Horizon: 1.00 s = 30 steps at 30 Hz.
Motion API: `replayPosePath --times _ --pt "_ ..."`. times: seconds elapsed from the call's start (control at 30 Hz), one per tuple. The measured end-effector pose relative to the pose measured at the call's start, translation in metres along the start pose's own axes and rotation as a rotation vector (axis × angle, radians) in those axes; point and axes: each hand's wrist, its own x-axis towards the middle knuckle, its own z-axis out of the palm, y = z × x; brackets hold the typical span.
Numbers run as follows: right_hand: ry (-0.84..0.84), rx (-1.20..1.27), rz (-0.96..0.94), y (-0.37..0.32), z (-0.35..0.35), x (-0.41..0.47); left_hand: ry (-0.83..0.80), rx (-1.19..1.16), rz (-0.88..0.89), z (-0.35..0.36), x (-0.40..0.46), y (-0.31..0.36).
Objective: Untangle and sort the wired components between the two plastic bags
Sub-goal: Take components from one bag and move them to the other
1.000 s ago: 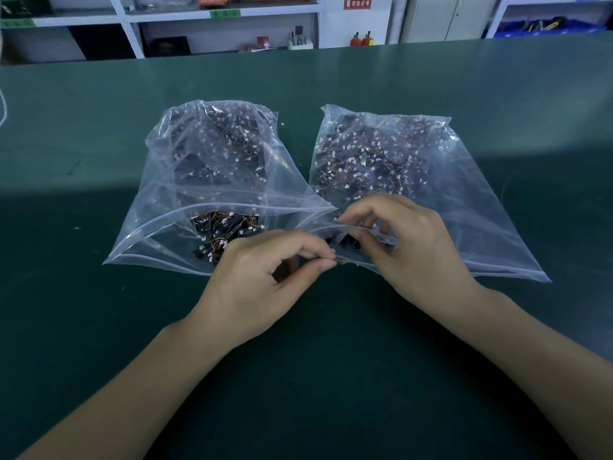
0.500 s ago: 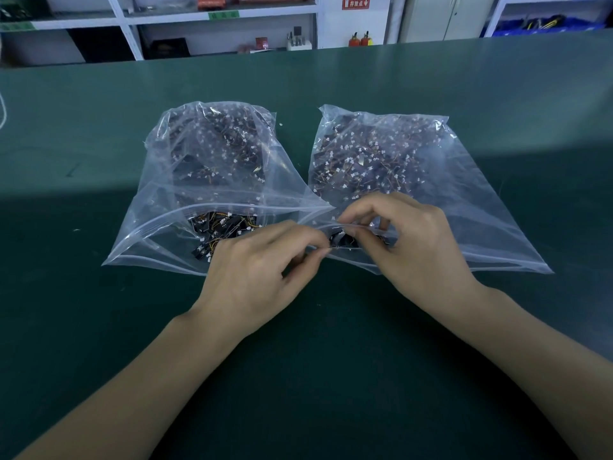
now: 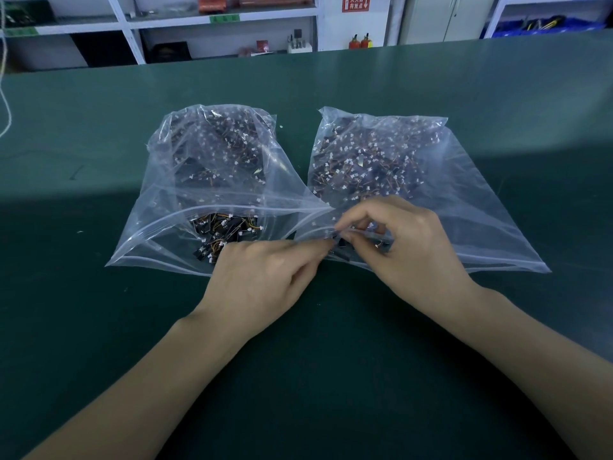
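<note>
Two clear zip bags lie side by side on the green table, both packed with small black wired components with white connectors. The left bag (image 3: 159, 234) gapes open at its near edge, and a loose cluster of components (image 3: 225, 230) shows at its mouth. At the mouth of the right bag (image 3: 481, 207), my right hand (image 3: 408, 247) pinches a small black component (image 3: 341, 249) between thumb and fingertips. My left hand (image 3: 262, 277) reaches in from the left, its thumb and forefinger pinching the same piece or its wire. Fingers hide most of it.
The green table (image 3: 99, 327) stretches wide on all sides of the bags. White shelving (image 3: 219, 24) with boxes and small items stands beyond the far edge. A white cord (image 3: 5, 104) hangs at the far left.
Both hands have crept slightly forward and closer together at the right bag's mouth. The left hand's fingertips now meet the right hand's. The bags have not shifted.
</note>
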Motion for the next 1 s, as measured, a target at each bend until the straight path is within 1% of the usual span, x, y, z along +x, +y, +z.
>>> replayPosePath --times 0.07,0.13,0.2,0.27,0.33,0.4,0.53,0.77,1.0 --pt "-0.027 -0.011 0.018 0.001 0.0 0.0 0.047 -0.087 -0.066 -0.004 0.0 -0.001" --pt "-0.056 -0.031 0.025 0.002 0.003 -0.001 0.035 -0.133 -0.164 -0.009 0.0 -0.006" --pt "-0.071 -0.06 0.02 0.002 0.006 -0.002 0.005 -0.079 -0.236 -0.014 -0.003 -0.015" --pt "-0.081 -0.102 0.012 0.003 0.009 -0.002 -0.028 0.022 -0.308 -0.018 -0.007 -0.027" --pt "-0.087 -0.134 0.006 0.004 0.011 -0.003 -0.094 0.088 -0.387 -0.021 -0.012 -0.038" --pt "-0.094 -0.152 0.001 0.004 0.013 -0.003 -0.16 0.104 -0.435 -0.023 -0.015 -0.046" --pt "-0.135 -0.19 0.01 0.002 0.015 -0.001 -0.237 0.107 -0.445 -0.022 -0.015 -0.051" --pt "-0.13 -0.281 0.028 0.004 0.015 0.006 -0.22 0.099 -0.475 -0.024 -0.013 -0.05" --pt "-0.195 -0.14 0.035 0.001 0.012 0.003 -0.189 0.09 -0.504 -0.024 -0.012 -0.047"
